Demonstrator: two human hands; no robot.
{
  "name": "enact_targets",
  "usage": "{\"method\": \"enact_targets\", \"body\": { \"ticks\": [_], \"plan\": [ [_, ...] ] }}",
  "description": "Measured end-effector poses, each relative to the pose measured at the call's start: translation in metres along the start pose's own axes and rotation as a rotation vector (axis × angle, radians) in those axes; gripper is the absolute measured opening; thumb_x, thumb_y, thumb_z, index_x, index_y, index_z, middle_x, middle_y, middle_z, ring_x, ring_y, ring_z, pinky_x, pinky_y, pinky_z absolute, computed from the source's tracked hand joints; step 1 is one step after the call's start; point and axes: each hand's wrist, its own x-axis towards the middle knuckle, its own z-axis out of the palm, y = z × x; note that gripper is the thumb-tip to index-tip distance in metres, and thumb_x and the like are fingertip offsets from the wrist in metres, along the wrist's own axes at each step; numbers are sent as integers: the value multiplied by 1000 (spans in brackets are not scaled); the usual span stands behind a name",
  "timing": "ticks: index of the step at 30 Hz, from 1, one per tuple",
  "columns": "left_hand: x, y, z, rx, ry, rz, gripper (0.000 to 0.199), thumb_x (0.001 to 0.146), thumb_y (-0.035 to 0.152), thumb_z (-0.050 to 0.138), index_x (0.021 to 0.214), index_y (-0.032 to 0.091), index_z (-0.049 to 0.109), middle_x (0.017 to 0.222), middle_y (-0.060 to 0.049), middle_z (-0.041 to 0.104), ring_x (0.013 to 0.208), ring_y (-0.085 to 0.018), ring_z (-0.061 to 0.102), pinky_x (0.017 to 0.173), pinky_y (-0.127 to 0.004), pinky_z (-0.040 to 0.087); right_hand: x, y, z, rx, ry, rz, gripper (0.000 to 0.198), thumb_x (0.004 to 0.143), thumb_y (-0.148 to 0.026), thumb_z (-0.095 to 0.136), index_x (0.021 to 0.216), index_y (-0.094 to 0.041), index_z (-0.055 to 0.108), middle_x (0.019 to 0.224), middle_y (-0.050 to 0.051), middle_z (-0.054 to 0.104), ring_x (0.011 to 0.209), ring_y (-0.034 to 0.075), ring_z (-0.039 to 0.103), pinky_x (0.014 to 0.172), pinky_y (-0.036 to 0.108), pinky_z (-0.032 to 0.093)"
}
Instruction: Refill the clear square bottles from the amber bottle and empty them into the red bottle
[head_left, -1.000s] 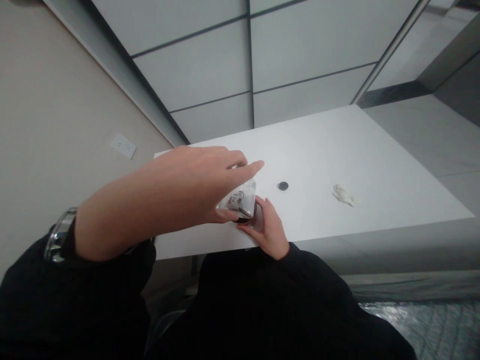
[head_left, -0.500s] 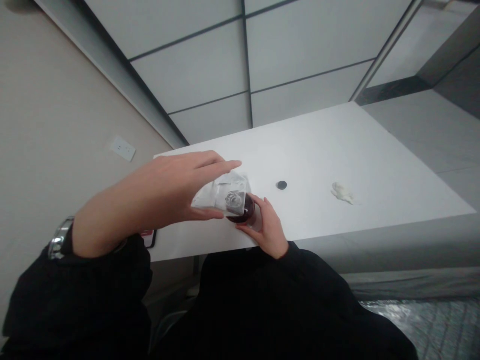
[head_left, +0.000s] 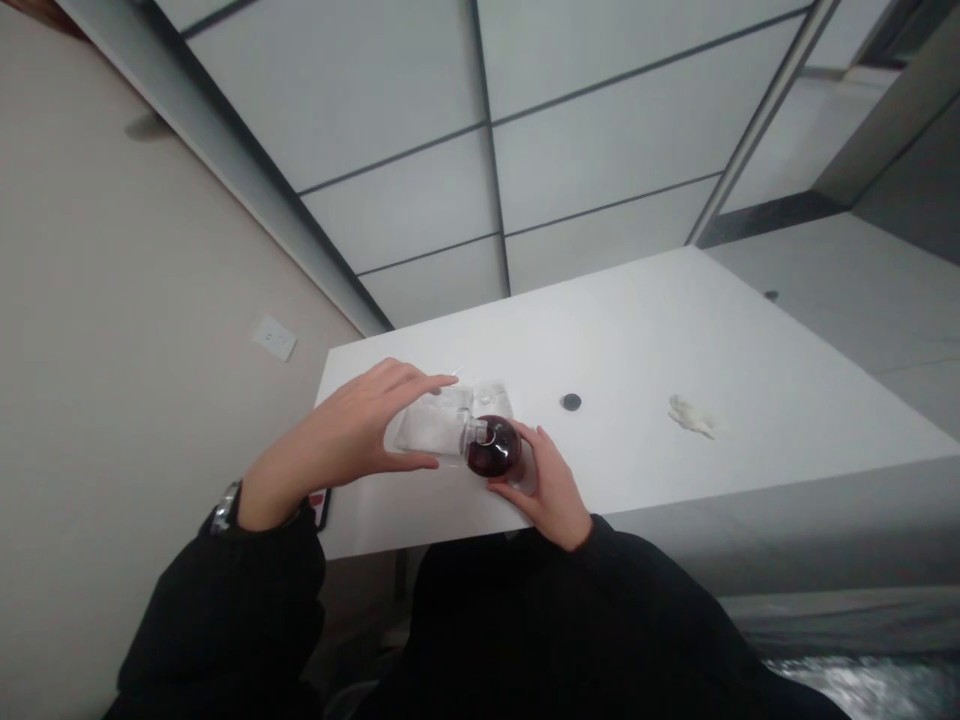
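My left hand is closed around a clear, square-sided bottle, thumb on one side and fingers on the other. The bottle lies tipped almost level, its open neck pointing right, at the rim of a round vessel of dark red liquid. Around that vessel's right side my right hand is curled, holding it over the white table. Whether liquid is flowing from the neck I cannot tell. Just behind the bottle lies a clear, crinkled-looking item, its kind unclear.
A small dark round cap lies right of the vessel. Farther right is a crumpled white tissue. A phone is partly hidden under my left sleeve. The white table meets a wall with an outlet at left.
The left hand has drawn the bottle lower and back from above the vessel, uncovering the dark red liquid. My right hand still holds the vessel. The camera view has tilted up.
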Motion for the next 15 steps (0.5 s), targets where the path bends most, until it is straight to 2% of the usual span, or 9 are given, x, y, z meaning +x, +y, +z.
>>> {"method": "enact_targets", "body": {
  "ticks": [4, 10, 15],
  "plan": [
    [-5, -5, 10, -29, 32, -36, 69, 87, 45, 81, 148, 22, 56, 131, -14, 71, 120, -32, 66, 103, -46, 55, 0, 0, 0, 12, 11, -12, 72, 92, -51, 78, 152, -24, 48, 149, 17, 66, 138, 36, 64, 123, 67, 41],
    [-20, -11, 34, -168, 114, -70, 62, 85, 42, 80, 139, 23, 55, 136, -15, 70, 126, -32, 68, 108, -46, 57, -5, 10, 5, 3, 58, -35, 74, 90, -52, 79, 151, -23, 49, 148, 19, 66, 138, 38, 64, 121, 67, 44],
    [-38, -17, 70, -392, 272, -155, 61, 86, 37, 80, 137, 24, 49, 140, -16, 66, 131, -30, 67, 112, -46, 56, -8, 13, 5, 7, 67, -8, 75, 89, -53, 80, 151, -22, 50, 148, 19, 66, 139, 37, 63, 120, 63, 48]
  ]
}}
